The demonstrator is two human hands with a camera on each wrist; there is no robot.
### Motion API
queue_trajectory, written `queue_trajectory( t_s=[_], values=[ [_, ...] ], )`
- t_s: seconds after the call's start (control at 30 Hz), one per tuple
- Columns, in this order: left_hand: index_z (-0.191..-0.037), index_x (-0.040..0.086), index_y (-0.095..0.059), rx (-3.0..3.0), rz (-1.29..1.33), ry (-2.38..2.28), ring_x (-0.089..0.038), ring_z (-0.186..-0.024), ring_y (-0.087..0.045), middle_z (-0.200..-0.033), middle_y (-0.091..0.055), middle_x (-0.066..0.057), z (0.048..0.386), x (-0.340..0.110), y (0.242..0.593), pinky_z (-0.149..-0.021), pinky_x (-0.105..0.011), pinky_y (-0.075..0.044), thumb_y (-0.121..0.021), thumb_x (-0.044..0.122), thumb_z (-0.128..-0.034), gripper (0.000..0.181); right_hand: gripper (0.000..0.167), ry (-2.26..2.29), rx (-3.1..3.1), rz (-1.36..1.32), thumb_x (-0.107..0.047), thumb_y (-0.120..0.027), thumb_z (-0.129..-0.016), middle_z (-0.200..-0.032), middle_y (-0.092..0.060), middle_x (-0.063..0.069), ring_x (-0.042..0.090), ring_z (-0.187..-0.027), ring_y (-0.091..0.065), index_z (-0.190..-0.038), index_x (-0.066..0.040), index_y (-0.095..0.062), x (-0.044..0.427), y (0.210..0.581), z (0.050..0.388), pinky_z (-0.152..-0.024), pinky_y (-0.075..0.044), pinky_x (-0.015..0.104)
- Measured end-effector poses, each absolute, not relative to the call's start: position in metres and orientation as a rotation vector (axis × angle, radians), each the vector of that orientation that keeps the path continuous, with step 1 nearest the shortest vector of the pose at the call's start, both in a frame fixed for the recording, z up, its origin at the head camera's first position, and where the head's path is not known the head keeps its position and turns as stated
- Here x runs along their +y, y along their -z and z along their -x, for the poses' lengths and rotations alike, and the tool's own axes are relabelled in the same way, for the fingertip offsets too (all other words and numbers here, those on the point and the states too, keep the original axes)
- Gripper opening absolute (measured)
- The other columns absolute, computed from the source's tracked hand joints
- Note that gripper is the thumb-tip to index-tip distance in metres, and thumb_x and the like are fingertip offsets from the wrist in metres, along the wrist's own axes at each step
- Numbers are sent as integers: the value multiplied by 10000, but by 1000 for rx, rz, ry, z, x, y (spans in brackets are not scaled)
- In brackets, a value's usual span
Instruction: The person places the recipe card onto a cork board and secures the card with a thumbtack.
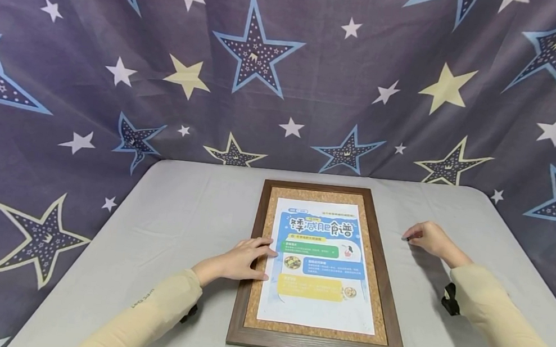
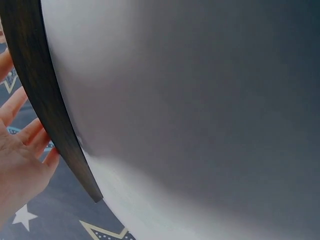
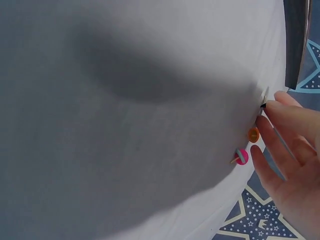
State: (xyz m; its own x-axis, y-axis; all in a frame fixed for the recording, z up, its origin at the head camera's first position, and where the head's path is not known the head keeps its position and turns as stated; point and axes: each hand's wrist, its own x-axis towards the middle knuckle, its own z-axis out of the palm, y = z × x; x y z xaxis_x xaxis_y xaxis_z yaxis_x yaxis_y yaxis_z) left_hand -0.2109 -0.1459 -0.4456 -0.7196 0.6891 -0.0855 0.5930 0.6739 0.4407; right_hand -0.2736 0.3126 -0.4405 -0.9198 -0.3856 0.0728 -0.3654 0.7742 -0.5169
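Observation:
A brown-framed cork board lies on the table, with a printed poster on it. My left hand rests over the board's left side in the head view, its spread fingertips on the poster's left edge. In the left wrist view that hand is partly hidden by the dark frame. To the right of the board, my right hand pinches a small black push pin close to the tabletop. By its fingers lie an orange push pin and a pink push pin.
A pale grey cloth covers the table. Behind it and at both sides hangs a dark curtain printed with stars. The board's right frame edge stands beyond my right hand's fingertips in the right wrist view.

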Motion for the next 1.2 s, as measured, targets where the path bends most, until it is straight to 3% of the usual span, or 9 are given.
queue_trajectory(
  t_s=[0.8, 1.03, 1.2],
  values=[
    [-1241, 98, -482, 2628, -1040, -596, -359, -1271, -235, -1394, -271, -173, 211, -146, 446, -1003, -533, -158, -617, 323, -818, 498, 83, 786, 2954, 648, 102, -615, -717, -726, -655, 148, 300, -706, -614, -728, 45, -674, 310, 439, 276, -681, -470, 430],
    [-1234, 93, -482, 2624, -1111, -651, -375, -1255, -250, -1379, -282, -192, 208, -148, 443, -989, -545, -163, -559, 423, -836, 523, 80, 816, 2934, 630, 87, -592, -738, -739, -655, 151, 280, -702, -613, -754, 62, -667, 302, 432, 277, -668, -474, 415],
    [-1238, 87, -480, 2620, -1056, -622, -370, -1270, -230, -1392, -270, -185, 209, -147, 444, -999, -543, -152, -603, 349, -824, 505, 80, 853, 2928, 605, 85, -590, -752, -750, -653, 155, 261, -696, -612, -772, 66, -665, 292, 427, 280, -638, -478, 380]
  ],
)
